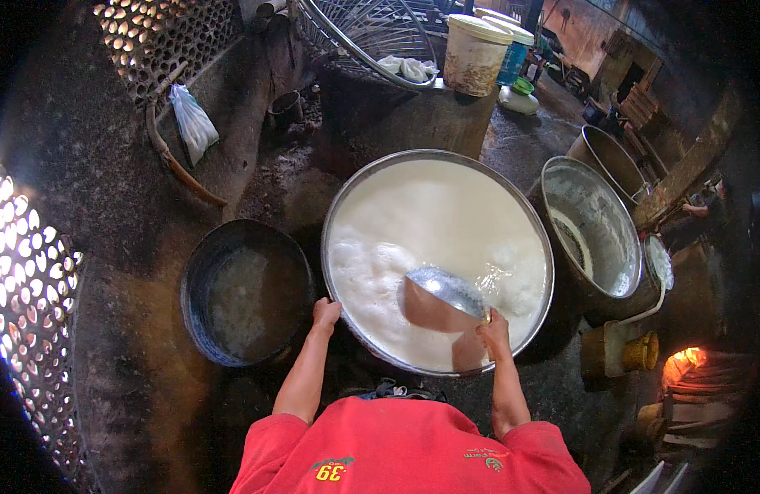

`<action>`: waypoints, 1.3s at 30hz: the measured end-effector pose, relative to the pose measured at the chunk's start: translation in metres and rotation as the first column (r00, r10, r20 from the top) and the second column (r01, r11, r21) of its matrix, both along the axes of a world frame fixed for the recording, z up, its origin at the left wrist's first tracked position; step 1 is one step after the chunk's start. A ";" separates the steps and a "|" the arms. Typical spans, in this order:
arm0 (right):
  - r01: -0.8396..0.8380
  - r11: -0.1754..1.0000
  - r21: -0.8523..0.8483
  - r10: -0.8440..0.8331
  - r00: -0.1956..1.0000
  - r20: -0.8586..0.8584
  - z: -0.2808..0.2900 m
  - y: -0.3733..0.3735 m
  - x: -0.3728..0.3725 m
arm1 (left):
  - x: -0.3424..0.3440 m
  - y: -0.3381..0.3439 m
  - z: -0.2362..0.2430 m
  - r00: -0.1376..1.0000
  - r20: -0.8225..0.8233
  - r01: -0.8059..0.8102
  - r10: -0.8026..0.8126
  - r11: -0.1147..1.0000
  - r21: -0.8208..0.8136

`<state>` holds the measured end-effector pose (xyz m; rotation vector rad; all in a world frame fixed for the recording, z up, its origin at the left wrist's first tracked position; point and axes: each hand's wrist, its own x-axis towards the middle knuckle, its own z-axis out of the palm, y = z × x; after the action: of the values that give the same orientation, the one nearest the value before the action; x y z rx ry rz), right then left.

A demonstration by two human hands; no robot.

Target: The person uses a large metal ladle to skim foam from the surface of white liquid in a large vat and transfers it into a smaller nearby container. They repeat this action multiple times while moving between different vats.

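Observation:
A wide round metal vat [548, 247] of creamy white liquid, foamy at the left, stands right in front of me. My right hand [494, 333] is closed on the short handle of a rounded metal scoop [451, 286]. The scoop is tilted over the liquid inside the vat, at the near right, and its lower part looks dipped or coated; I cannot tell which. My left hand [326, 312] is closed at the vat's near left rim, its fingertips partly hidden.
Left of the vat stands a dark round tub [200, 325]. On the right are a tall metal drum [635, 272], a yellow container [641, 352] and a burning fire [685, 362]. A whitish bucket [475, 58] stands on a far ledge; a white plastic bag [193, 123] hangs left.

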<state>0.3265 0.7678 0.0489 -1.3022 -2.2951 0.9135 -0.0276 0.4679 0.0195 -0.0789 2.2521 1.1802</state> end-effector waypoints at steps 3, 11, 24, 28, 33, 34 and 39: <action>-0.047 0.998 0.048 0.045 0.998 0.048 -0.006 -0.023 -0.009 | -0.001 0.000 0.006 0.999 0.045 0.009 -0.011 0.999 0.043; -0.061 0.983 -0.175 0.056 0.998 -0.034 -0.001 -0.088 -0.026 | -0.003 -0.001 0.010 0.994 0.076 0.072 -0.076 0.996 0.044; -0.186 0.958 -0.216 0.213 0.971 0.111 0.226 -0.074 -0.119 | -0.014 -0.006 -0.042 0.989 0.073 0.123 -0.132 0.985 0.118; -0.284 0.912 0.297 0.275 0.959 0.070 0.193 -0.039 -0.178 | -0.007 -0.003 -0.028 0.993 0.045 0.100 -0.106 0.988 0.114; -0.309 0.937 0.163 0.242 0.910 0.337 0.163 -0.013 -0.190 | -0.006 -0.001 -0.010 0.992 0.060 0.104 -0.108 0.992 0.066; -0.287 0.954 0.090 0.236 0.901 0.365 0.162 -0.017 -0.189 | -0.005 -0.002 -0.009 0.991 0.086 0.094 -0.100 0.992 0.079; -0.206 0.975 -0.085 0.221 0.850 0.478 0.149 -0.028 -0.160 | -0.005 -0.004 -0.016 0.997 0.030 0.066 -0.069 0.994 0.092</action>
<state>0.1664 0.7403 0.1984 -1.4403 -2.8716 0.7490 -0.0322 0.4634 0.0036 0.0139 2.1519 1.2347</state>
